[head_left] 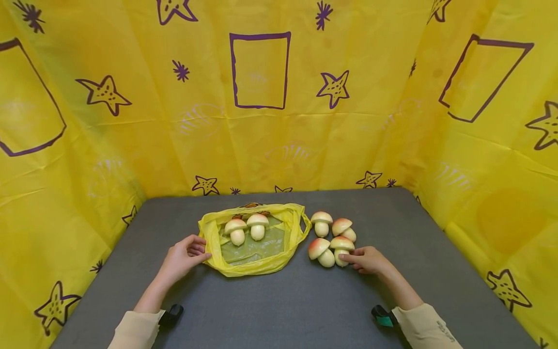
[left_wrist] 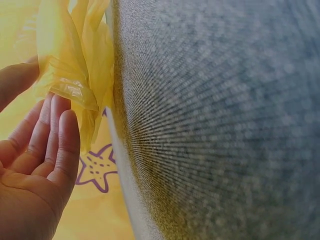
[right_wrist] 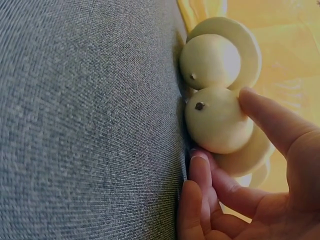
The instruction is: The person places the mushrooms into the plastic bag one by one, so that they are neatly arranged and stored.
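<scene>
While our left hand [head_left: 183,259] pinches the near-left rim of the yellow bag [head_left: 255,264] holding two mushrooms [head_left: 247,228], our right hand [head_left: 368,260] grips, it seems, the nearest mushroom [head_left: 341,248] among four beside it.

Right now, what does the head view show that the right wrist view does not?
Only the head view shows the yellow bag with two mushrooms inside and the left hand at its edge. Only the right wrist view shows the stem's underside between thumb and fingers. Both show the right hand on a mushroom on the grey table.
</scene>
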Available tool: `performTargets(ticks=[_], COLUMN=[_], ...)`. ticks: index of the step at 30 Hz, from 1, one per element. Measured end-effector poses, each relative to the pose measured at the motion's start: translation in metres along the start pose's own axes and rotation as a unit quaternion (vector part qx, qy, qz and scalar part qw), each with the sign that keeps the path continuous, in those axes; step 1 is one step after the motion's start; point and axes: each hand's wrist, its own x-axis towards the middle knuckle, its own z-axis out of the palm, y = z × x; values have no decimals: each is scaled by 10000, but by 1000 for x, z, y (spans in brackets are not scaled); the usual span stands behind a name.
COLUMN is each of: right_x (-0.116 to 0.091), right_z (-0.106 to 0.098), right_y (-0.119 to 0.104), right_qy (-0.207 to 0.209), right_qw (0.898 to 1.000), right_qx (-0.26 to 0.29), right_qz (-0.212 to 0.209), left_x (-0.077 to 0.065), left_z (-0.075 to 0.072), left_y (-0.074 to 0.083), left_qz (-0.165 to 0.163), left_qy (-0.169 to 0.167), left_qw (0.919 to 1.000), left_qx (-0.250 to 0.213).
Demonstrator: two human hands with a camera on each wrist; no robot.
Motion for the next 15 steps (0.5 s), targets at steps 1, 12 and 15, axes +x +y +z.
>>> performTargets(ticks=[1,12,15], right_x=[0,0,0], right_z=[0,-2,-1], right_y=[0,-2,-1], right_qy=[0,-131,-113], right_qw=[10000,9999,9998], right_qx=[5,36,92], right_qz=[8,93,136], left_x=[0,1,1], left_z=[0,0,0], left_y=[0,0,0], left_qz=[1,-76,-59], left_qy=[0,-50,-55], left_qw=[10000,10000,10000], left_qx=[-5,-26,-2])
